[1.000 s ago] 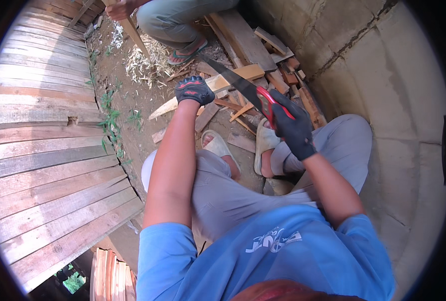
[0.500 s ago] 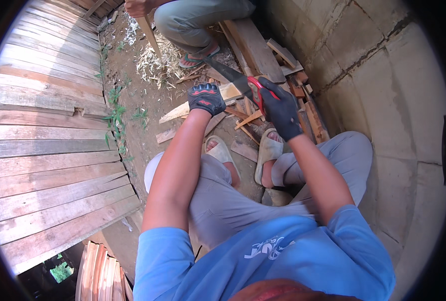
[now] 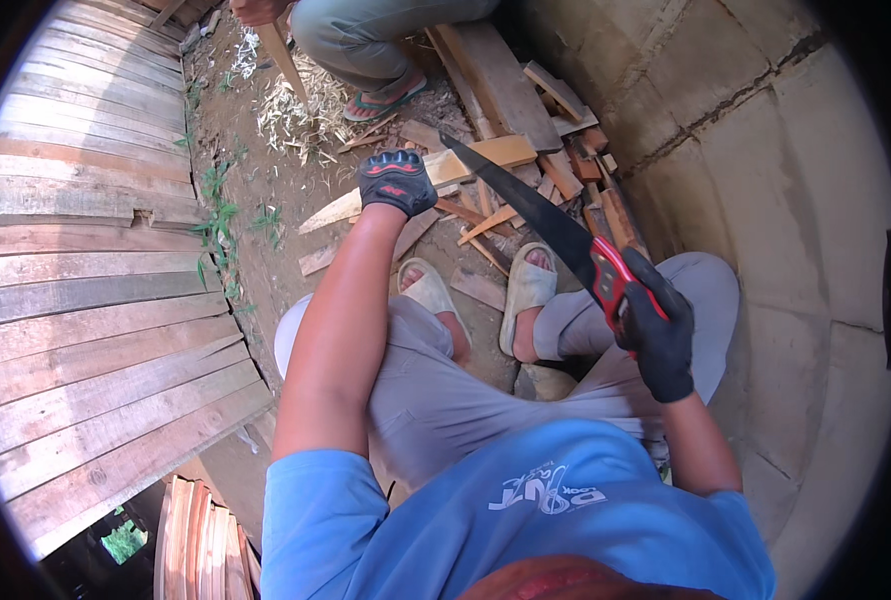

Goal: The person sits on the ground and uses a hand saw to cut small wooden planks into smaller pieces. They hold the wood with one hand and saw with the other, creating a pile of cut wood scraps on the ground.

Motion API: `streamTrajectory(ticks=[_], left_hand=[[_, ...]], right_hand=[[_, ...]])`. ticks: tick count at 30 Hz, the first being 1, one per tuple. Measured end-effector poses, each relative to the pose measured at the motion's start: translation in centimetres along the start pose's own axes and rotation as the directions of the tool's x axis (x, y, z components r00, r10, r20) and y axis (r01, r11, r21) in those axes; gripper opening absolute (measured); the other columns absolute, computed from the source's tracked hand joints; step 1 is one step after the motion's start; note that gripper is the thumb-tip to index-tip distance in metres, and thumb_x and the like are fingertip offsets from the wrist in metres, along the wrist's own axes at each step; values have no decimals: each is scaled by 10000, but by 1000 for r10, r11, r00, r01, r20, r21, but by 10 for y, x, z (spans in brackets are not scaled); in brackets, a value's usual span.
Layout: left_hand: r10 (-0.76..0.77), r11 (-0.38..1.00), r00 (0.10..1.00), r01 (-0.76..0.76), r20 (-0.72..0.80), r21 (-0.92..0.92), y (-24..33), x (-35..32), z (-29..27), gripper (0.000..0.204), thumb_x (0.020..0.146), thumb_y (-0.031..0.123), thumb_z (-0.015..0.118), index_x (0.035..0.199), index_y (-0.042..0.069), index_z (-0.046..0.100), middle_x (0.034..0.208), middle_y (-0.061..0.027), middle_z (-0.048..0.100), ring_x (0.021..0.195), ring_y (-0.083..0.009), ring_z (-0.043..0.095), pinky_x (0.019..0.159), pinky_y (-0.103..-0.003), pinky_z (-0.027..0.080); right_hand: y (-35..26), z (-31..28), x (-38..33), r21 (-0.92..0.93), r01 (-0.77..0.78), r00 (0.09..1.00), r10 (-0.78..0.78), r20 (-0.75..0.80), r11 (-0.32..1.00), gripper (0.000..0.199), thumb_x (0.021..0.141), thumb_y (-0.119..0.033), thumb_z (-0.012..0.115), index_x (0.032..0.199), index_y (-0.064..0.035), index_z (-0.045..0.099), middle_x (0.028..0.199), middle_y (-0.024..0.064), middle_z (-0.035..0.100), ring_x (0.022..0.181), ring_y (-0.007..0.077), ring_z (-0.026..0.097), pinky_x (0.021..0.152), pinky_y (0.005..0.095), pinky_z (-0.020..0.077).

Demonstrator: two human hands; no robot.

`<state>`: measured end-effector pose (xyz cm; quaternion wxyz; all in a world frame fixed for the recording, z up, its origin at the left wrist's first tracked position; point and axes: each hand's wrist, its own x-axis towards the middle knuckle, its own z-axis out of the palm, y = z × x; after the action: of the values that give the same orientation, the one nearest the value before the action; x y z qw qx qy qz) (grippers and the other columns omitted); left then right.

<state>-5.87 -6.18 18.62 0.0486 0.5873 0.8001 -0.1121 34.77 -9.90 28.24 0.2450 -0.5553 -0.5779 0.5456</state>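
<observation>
"Where the saw [image 3: 545, 222] crosses above the wood [image 3: 445, 170], which way does it point?"

"Up and to the left. Its long axis runs on a slant, from the red handle by the right knee to a tip just past the wood's far edge, near the left hand [image 3: 397, 183]. I can't tell whether the blade touches."

"And the wood?"

"It lies the other way, its long axis rising to the right: narrow, pointed end lower left, blunt end upper right."

"How are the hands?"

"The right [image 3: 662, 325], in a black glove, wraps closed round the handle, elbow bent near the body, forearm leaning up and left. The left, gloved too, is curled closed on the wood, back upward, knuckles away from the body; its fingertips are hidden. That arm reaches out nearly straight."

"What lies around?"

"Scraps [image 3: 485, 222] beyond the sandals, then planks [image 3: 495, 80]. Farther off, beside the shavings [image 3: 295, 115], a co-worker's hand [image 3: 257, 10] grips a stick [image 3: 283, 62]."
</observation>
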Motion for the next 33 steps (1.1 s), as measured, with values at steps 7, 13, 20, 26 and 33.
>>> streamTrajectory(ticks=[7,13,20,26,33], left_hand=[[19,999,997,-22,-76,-41,5,-6,0,297,820,294,647,1011,107,775,1020,-156,779,956,-344,763,813,-475,586],[67,998,992,-68,-111,-4,7,4,-7,276,812,263,643,1007,113,768,1009,-146,774,947,-324,758,811,-466,578],[39,999,999,-39,-36,-6,4,12,-6,332,792,260,644,1058,106,770,1038,-161,774,996,-332,758,868,-462,584],[36,999,998,-37,-59,-16,2,7,-14,324,795,263,645,1052,109,770,1042,-159,772,991,-335,757,851,-471,583],[73,997,990,-73,-120,0,9,3,-9,265,799,259,654,981,112,778,979,-136,773,931,-324,757,798,-467,581]], right_hand=[[-14,31,45,77,169,986,-169,-4,983,383,1018,-161,641,1374,-38,708,1194,137,769,1055,153,706,936,307,545],[-21,132,159,43,297,954,-294,-58,954,385,992,-262,668,1321,-75,741,1252,175,760,1182,271,720,1020,346,527],[2,117,114,3,285,956,-284,-78,959,400,1006,-266,668,1355,-79,724,1285,170,755,1153,255,733,995,354,538],[6,14,12,57,144,989,-142,-49,988,402,1031,-177,630,1406,-46,690,1189,127,768,995,153,712,902,317,558],[-12,76,77,144,134,991,-131,-32,980,412,1010,-228,662,1379,-49,706,1206,153,763,1061,206,723,954,338,543]])
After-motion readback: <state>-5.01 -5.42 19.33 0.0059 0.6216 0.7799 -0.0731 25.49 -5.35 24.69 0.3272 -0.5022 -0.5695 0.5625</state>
